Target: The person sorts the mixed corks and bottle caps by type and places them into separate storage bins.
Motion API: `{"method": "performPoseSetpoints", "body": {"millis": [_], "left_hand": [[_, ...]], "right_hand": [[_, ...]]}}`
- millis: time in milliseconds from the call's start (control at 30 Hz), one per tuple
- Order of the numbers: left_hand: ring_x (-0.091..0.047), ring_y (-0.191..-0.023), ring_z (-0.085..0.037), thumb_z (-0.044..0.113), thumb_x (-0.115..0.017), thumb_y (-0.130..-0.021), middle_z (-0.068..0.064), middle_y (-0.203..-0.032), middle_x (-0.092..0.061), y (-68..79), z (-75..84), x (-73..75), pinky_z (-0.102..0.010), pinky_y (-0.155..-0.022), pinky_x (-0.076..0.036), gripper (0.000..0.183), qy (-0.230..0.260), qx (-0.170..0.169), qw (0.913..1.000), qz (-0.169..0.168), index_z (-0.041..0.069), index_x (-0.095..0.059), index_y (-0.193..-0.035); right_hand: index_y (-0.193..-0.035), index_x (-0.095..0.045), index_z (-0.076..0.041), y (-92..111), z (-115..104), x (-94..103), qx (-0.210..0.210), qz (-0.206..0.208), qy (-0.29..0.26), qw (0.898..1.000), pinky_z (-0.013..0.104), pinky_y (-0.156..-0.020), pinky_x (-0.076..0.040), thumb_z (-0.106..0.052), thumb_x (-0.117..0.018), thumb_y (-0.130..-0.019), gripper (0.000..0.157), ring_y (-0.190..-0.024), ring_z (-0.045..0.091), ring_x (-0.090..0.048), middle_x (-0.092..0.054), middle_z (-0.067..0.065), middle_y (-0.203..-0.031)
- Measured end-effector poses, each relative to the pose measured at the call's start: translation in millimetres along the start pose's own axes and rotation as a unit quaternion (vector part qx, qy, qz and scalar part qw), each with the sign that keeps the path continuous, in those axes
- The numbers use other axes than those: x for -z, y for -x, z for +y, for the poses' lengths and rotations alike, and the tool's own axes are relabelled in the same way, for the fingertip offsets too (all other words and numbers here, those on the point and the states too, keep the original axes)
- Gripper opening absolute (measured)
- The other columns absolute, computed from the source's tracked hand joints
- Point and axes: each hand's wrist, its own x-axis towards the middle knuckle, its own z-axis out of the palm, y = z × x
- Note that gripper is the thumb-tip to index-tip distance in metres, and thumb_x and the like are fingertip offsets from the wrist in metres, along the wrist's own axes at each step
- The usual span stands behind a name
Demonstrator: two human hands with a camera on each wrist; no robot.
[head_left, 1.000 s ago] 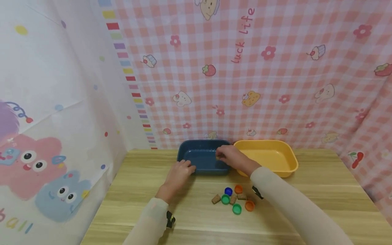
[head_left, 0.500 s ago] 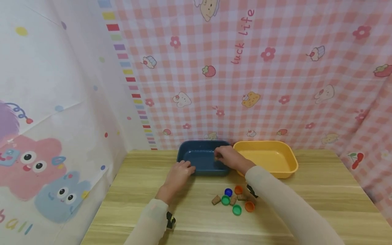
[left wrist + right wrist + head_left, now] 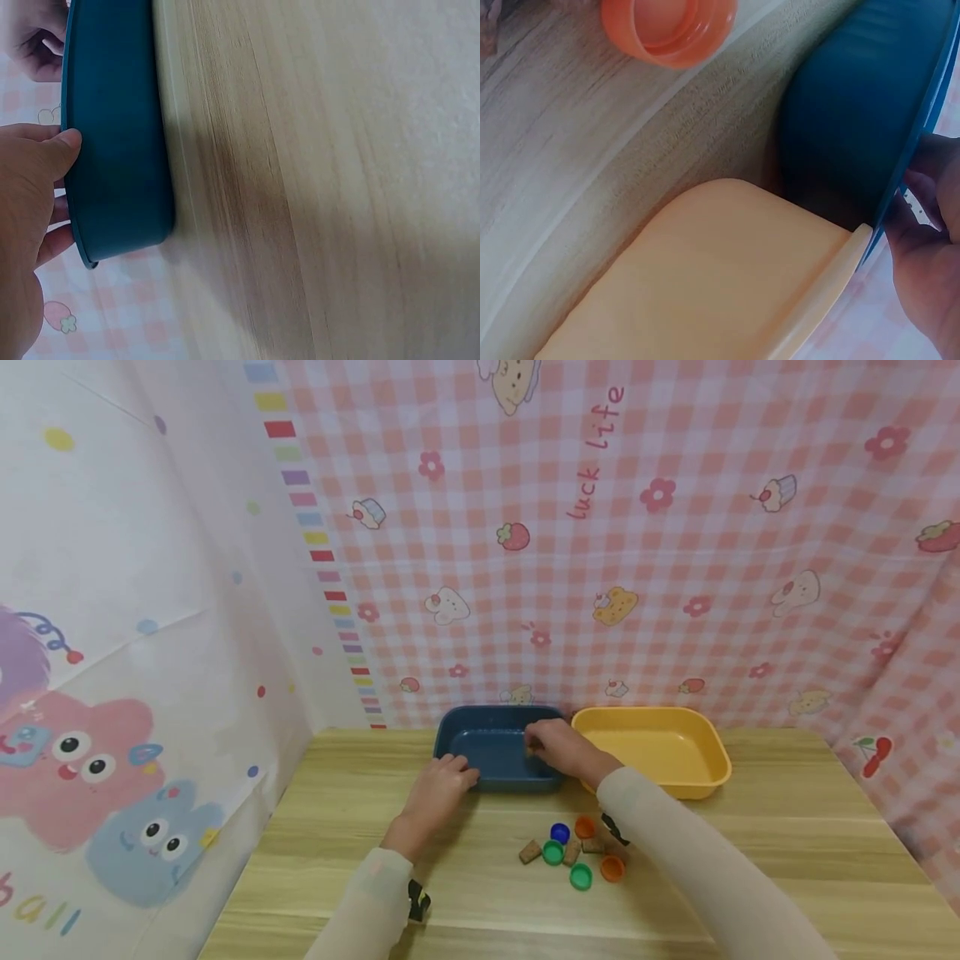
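My left hand (image 3: 442, 781) grips the near-left rim of the dark blue tray (image 3: 502, 783), thumb on the outer wall and fingers inside, as the left wrist view shows. Over the right end of this tray is my right hand (image 3: 562, 747), its fingers curled down and brought together. A small brown thing (image 3: 532, 749), cork-coloured, shows at its fingertips; most of it is hidden. In the right wrist view the blue rim covers the fingertips. On the table in front lie brown corks (image 3: 530, 852), green caps (image 3: 581, 877), orange caps (image 3: 612, 868) and a blue cap (image 3: 559, 833).
A yellow tray (image 3: 690, 789) stands right beside the blue one, under my right forearm. Both trays stand at the back of the wooden table (image 3: 315, 877), against a pink checked cloth (image 3: 645, 560). A white printed cloth (image 3: 150, 710) hangs at the left.
My right hand has shifted slightly left over the blue tray, and the right forearm has drawn a little left with it. The left hand keeps its grip on the rim.
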Motion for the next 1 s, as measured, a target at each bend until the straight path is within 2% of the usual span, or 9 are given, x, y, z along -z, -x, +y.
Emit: {"method": "performPoseSetpoints", "body": {"millis": [300,467,600,800,1000], "left_hand": [[-0.057,-0.072,-0.019,0.005,-0.075,-0.090,-0.001,-0.083,-0.064,0.3,0.1,-0.9,-0.031,-0.060,-0.046,0.012,0.001,-0.001,1.0000,0.002,0.016,-0.079,-0.092],[-0.057,-0.071,-0.020,0.004,-0.074,-0.090,-0.001,-0.081,-0.063,-0.3,-0.1,-1.1,-0.031,-0.058,-0.043,0.013,0.002,-0.004,0.9999,0.010,0.016,-0.078,-0.090],[-0.057,-0.071,-0.020,0.004,-0.073,-0.090,-0.002,-0.081,-0.063,0.1,-0.3,-1.0,-0.031,-0.058,-0.044,0.013,0.004,-0.004,0.9999,0.011,0.016,-0.078,-0.090],[-0.057,-0.072,-0.020,0.004,-0.072,-0.091,-0.001,-0.082,-0.063,0.6,-1.0,-0.6,-0.031,-0.059,-0.044,0.013,0.008,0.001,1.0000,0.002,0.016,-0.078,-0.091],[-0.056,-0.072,-0.020,0.005,-0.073,-0.090,0.000,-0.081,-0.063,1.0,-2.0,-2.2,-0.031,-0.058,-0.043,0.013,0.002,-0.001,1.0000,0.009,0.017,-0.078,-0.089]], "right_hand": [[-0.103,-0.071,-0.007,-2,-2,-1.6,-0.012,-0.001,-0.004,1.000,0.039,-0.088,-0.058,-0.003,-0.074,-0.094,0.010,-0.093,0.022,-0.066,-0.071,0.006,-0.100],[-0.108,-0.070,-0.006,-2,-2,-2.0,-0.028,-0.013,-0.008,0.999,0.041,-0.094,-0.057,-0.003,-0.073,-0.094,0.015,-0.100,0.025,-0.066,-0.072,0.010,-0.107],[-0.111,-0.070,-0.006,0,-2,-3.6,-0.023,-0.024,-0.009,0.999,0.042,-0.095,-0.056,-0.002,-0.073,-0.094,0.018,-0.105,0.026,-0.067,-0.072,0.012,-0.112],[-0.110,-0.071,-0.007,1,-1,-1.5,-0.003,-0.004,-0.008,1.000,0.043,-0.096,-0.055,-0.001,-0.073,-0.093,0.018,-0.108,0.028,-0.067,-0.072,0.011,-0.113],[-0.116,-0.072,-0.008,6,-4,8.6,-0.010,0.001,-0.024,1.000,0.043,-0.098,-0.055,-0.004,-0.072,-0.095,0.021,-0.113,0.027,-0.067,-0.071,0.010,-0.119]]}}
